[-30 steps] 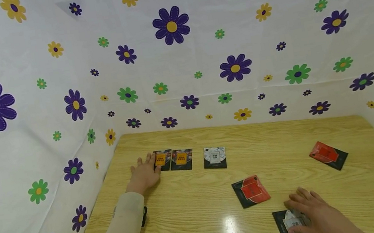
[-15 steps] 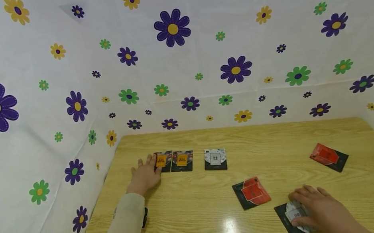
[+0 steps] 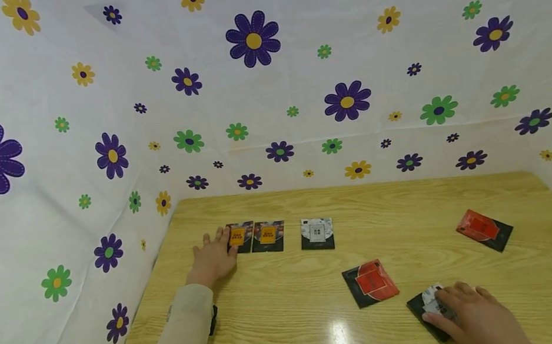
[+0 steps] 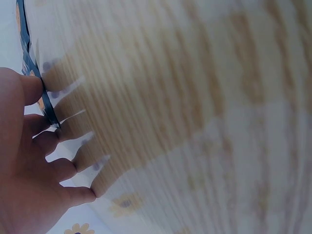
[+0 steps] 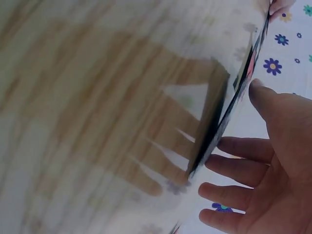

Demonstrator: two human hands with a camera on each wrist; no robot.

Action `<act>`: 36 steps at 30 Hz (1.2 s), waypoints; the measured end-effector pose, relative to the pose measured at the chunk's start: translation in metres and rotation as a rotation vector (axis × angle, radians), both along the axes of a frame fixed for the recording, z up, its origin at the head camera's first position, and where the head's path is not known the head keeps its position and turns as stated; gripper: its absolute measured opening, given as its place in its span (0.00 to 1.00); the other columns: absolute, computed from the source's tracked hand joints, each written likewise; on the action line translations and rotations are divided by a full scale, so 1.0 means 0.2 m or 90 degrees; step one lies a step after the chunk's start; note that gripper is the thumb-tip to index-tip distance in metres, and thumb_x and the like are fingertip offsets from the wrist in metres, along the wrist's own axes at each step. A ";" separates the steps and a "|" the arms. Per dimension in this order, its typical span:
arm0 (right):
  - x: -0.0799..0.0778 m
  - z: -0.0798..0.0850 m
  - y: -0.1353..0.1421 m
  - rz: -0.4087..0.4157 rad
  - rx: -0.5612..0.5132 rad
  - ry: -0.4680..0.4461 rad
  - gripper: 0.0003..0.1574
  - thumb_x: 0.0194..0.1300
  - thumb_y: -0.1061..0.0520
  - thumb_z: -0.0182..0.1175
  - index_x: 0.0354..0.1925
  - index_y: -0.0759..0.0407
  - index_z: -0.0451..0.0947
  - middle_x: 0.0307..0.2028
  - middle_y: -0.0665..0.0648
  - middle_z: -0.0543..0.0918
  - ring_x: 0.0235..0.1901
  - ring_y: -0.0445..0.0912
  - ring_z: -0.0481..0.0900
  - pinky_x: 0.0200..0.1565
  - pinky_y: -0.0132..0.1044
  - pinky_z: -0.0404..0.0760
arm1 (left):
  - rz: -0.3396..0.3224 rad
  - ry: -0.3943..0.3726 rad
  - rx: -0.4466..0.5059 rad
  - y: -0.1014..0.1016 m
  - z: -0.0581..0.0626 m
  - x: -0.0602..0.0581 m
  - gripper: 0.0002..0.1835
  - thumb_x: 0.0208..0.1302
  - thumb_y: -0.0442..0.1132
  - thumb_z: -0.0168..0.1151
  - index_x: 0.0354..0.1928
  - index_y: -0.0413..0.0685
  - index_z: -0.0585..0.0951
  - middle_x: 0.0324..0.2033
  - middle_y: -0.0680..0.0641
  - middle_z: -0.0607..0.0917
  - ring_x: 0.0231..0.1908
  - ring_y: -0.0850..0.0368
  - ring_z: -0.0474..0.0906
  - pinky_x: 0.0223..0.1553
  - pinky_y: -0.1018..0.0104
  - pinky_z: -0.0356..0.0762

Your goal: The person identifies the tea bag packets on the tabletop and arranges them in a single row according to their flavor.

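Observation:
Flat square packets lie on the wood-grain table [image 3: 284,301]. At the back left, my left hand [image 3: 212,257] rests beside a black packet with an orange label [image 3: 240,237], its fingertips and thumb on the left edge. The left wrist view shows the spread fingers [image 4: 80,194] down at the tabletop. My right hand [image 3: 476,311] lies over a black-and-white packet [image 3: 435,306] at the front right, covering its right side. The thumb is on its near part and the fingers on its far edge. In the right wrist view those fingers [image 5: 239,158] are nearly straight.
Right of the left hand are a second orange-labelled packet [image 3: 268,235] and another black-and-white packet [image 3: 317,232], in a row. One red-and-black packet [image 3: 371,282] lies mid-table, another [image 3: 485,230] at the right. A flower-print cloth [image 3: 265,96] stands around the table.
My right hand has slid the black-and-white packet slightly away and to the right, turning it so its white end points more to the back. The left hand stays where it was.

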State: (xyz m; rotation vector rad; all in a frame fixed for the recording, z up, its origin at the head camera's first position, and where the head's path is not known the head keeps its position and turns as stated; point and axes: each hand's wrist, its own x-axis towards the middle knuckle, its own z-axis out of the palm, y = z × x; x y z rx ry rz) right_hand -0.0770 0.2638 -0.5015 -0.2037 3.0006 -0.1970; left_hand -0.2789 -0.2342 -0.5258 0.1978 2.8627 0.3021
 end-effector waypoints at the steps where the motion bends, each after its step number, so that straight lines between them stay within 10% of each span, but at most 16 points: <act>1: 0.00 0.00 0.00 0.000 -0.006 0.012 0.44 0.68 0.25 0.62 0.57 0.61 0.86 0.53 0.67 0.87 0.57 0.67 0.83 0.61 0.73 0.75 | 0.000 0.000 0.000 0.00 0.00 0.00 0.35 0.86 0.51 0.40 0.86 0.45 0.49 0.84 0.37 0.51 0.81 0.23 0.42 0.73 0.17 0.44; 11: -0.01 -0.05 0.04 0.038 -0.020 0.081 0.36 0.70 0.40 0.69 0.67 0.59 0.81 0.63 0.68 0.83 0.64 0.71 0.76 0.60 0.75 0.74 | -0.002 0.002 -0.001 0.00 0.02 0.01 0.35 0.86 0.51 0.39 0.85 0.44 0.49 0.84 0.37 0.51 0.81 0.23 0.43 0.73 0.17 0.45; 23: -0.05 -0.03 0.10 0.025 -0.075 -0.019 0.42 0.71 0.38 0.66 0.71 0.63 0.75 0.68 0.76 0.76 0.69 0.80 0.67 0.65 0.80 0.65 | -0.003 0.001 0.004 0.01 0.03 0.02 0.35 0.86 0.51 0.40 0.85 0.44 0.49 0.84 0.37 0.51 0.81 0.23 0.43 0.73 0.17 0.45; 36: -0.14 -0.05 0.10 0.062 -0.155 0.004 0.41 0.73 0.42 0.66 0.72 0.65 0.74 0.69 0.77 0.74 0.69 0.81 0.66 0.63 0.80 0.67 | -0.004 -0.010 -0.006 0.01 0.04 0.02 0.35 0.86 0.51 0.39 0.85 0.44 0.49 0.84 0.37 0.50 0.81 0.23 0.42 0.74 0.17 0.45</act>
